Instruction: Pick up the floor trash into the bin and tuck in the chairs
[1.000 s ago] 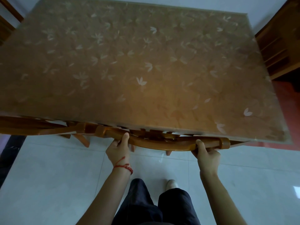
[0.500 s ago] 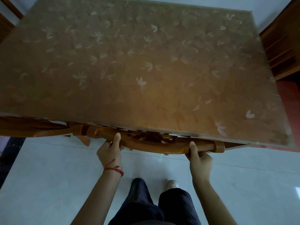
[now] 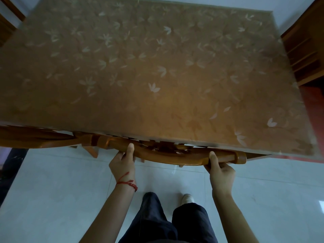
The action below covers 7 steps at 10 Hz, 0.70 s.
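Observation:
A wooden chair (image 3: 168, 156) stands pushed under the near edge of the brown table (image 3: 157, 76); only its curved top rail shows. My left hand (image 3: 122, 162) grips the rail's left part, thumb on top. My right hand (image 3: 220, 171) grips the rail near its right end, thumb on top too. The seat and legs are mostly hidden beneath the tabletop. No floor trash or bin is in view.
A second wooden chair (image 3: 35, 138) sits under the table edge at the left. Wooden furniture (image 3: 305, 50) stands at the right, more wood at the top left corner. My legs and a shoe (image 3: 187, 198) are on the pale tiled floor (image 3: 52, 190).
The chair rail and both hands have shifted slightly left along the table edge. Both grips are unchanged.

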Motion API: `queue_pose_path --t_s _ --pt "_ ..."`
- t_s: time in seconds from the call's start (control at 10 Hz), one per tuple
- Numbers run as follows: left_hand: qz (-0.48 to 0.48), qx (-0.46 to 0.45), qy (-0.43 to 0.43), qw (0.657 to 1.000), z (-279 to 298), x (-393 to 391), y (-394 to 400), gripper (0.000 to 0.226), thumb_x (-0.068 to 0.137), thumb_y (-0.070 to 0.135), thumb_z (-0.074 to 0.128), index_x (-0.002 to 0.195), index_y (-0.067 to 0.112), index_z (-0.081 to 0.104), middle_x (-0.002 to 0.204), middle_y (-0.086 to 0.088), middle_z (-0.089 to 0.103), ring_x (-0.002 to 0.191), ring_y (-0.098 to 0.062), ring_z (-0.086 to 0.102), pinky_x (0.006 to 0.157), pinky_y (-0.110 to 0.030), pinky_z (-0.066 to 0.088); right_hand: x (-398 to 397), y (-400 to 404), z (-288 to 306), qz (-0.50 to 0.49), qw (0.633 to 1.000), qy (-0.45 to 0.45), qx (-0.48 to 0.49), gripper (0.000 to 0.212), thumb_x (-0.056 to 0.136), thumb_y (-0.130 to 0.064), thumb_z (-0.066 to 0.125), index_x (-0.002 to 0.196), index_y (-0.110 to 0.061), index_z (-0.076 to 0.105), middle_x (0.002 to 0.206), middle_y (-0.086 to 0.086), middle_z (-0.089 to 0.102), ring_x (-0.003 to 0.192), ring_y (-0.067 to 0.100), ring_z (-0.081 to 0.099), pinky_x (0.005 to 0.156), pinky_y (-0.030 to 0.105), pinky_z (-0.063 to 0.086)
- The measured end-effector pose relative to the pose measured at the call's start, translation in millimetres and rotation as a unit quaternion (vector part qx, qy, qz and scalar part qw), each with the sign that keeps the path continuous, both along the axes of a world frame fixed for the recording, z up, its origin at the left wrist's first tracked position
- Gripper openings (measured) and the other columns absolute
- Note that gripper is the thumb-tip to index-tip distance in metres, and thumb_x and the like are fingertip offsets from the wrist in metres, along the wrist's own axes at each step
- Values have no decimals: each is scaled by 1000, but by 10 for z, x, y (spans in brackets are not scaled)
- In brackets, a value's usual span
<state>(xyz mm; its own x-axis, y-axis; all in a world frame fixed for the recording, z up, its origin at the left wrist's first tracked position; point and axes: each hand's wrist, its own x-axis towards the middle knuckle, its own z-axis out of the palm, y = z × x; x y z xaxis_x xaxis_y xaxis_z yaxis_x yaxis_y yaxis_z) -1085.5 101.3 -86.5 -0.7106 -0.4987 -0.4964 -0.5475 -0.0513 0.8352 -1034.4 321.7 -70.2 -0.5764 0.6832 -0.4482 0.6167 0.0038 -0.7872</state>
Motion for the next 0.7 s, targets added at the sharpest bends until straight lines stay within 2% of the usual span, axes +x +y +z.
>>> queue_pose_path --t_s 0.1,0.2,0.3,0.4,0.5,0.6,0.7 --pt "-5 -1 44 999 39 3 21 39 82 41 63 60 10 57 66 -6 60 74 -22 60 80 -41 51 3 28 -23 8 1000 24 12 52 87 -37 56 57 5 58 68 31 63 73 42 62 70 46 53" --pt "-15 7 36 999 43 12 -15 36 82 41 63 61 11 59 68 -6 62 82 -27 63 83 -43 51 16 2 -8 23 999 23 12 58 88 -43 52 68 11 57 72 32 62 77 43 62 67 41 51" --pt "-46 0 29 999 99 23 -27 31 83 40 62 65 15 59 70 -3 63 84 -27 63 83 -41 51 23 -78 16 21 999 30 16 56 90 -42 49 79 12 58 80 32 62 81 43 61 80 54 51" --pt "-64 0 41 997 118 57 -68 21 85 35 62 72 19 63 76 4 63 90 -24 61 88 -43 49 69 -135 9 33 999 28 30 53 91 -44 46 84 7 58 85 29 63 84 40 61 81 55 50" --pt "-98 -12 55 994 119 121 -108 14 87 31 60 86 18 65 84 4 65 94 -22 60 91 -42 47 154 -153 -9 63 996 32 62 45 94 -40 43 89 2 59 86 28 63 83 39 60 79 50 50" --pt "-148 -50 74 985 187 252 -128 17 90 27 56 95 12 65 94 -3 67 91 -17 59 83 -33 45 287 -195 55 102 990 23 94 37 94 -38 42 111 -10 60 101 17 67 89 30 61 76 36 46" --pt "-208 -97 95 969 198 389 -158 21 91 26 54 99 9 64 93 -2 66 85 -11 58 76 -29 41 426 -260 58 107 987 20 115 47 93 -37 47 135 -14 46 131 8 55 116 24 53 93 34 40"
